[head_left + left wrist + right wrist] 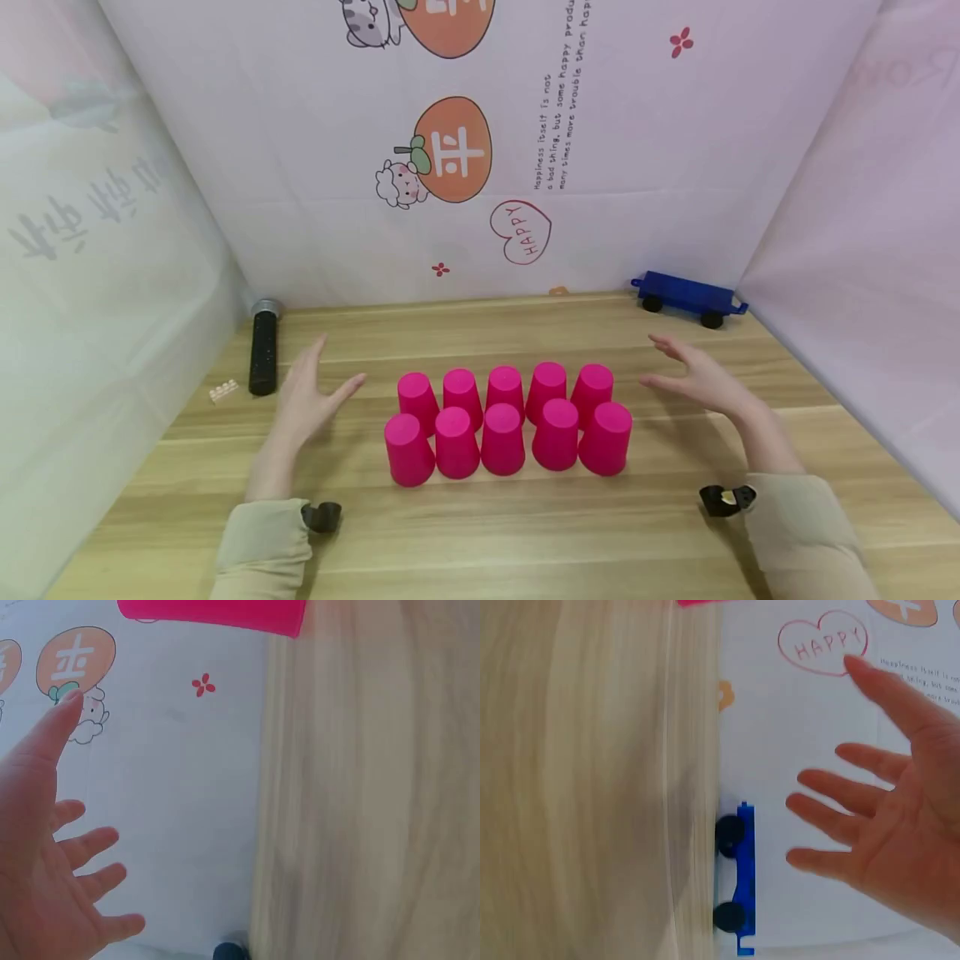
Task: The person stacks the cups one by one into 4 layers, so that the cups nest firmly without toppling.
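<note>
Several bright pink cups (503, 440) stand upside down in two rows at the middle of the table. To their left is my left hand (306, 398), fingers spread and apart from the cups, holding nothing. On the other side my right hand (697, 379) is likewise spread and holds nothing, its thumb and fingers pointing toward the right end of the rows. The left wrist view has part of a pink cup (214, 613) along its top, beyond the thumb. Only a sliver of pink shows at the top of the right wrist view.
A black cylinder with a silvery end (263, 350) lies at the back left, near a small pale studded brick (223, 391). At the back right stands a blue toy wagon (686, 293) with black wheels. White printed cloth (330, 167) walls in the wooden table (480, 533).
</note>
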A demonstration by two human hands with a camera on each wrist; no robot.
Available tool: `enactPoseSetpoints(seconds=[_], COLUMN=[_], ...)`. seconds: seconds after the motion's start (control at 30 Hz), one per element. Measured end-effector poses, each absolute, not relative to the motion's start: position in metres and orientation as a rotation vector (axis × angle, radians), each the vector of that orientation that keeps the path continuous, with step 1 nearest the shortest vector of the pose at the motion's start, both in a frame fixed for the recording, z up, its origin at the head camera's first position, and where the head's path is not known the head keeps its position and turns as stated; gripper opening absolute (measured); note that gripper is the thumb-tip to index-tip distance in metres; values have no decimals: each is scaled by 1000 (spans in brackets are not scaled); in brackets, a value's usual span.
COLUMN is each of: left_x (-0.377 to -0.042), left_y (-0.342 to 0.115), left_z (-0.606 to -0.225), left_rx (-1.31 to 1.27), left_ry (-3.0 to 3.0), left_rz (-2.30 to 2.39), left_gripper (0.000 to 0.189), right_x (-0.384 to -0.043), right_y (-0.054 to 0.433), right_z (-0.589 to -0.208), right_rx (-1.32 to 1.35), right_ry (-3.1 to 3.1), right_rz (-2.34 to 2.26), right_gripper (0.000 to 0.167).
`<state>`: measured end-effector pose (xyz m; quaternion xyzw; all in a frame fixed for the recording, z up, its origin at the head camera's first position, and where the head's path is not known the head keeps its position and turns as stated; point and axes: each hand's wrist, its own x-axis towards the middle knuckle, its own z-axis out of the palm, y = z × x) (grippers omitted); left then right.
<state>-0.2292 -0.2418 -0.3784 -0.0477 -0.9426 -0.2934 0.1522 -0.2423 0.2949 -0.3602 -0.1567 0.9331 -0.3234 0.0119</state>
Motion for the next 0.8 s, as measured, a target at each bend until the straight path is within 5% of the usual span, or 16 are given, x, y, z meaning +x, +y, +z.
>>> enactPoseSetpoints(seconds=[0.8], left_x=[-235], left_y=[-211], left_z=[-389], left_rx=[-462], left_ry=[-2661], left_rz=[-1481], left_gripper=[55], right_x=[-246], right_y=[253], right_z=[-370], right_rx=[-680], right_ry=[2540], right_rz=[-1358], right_gripper=[56])
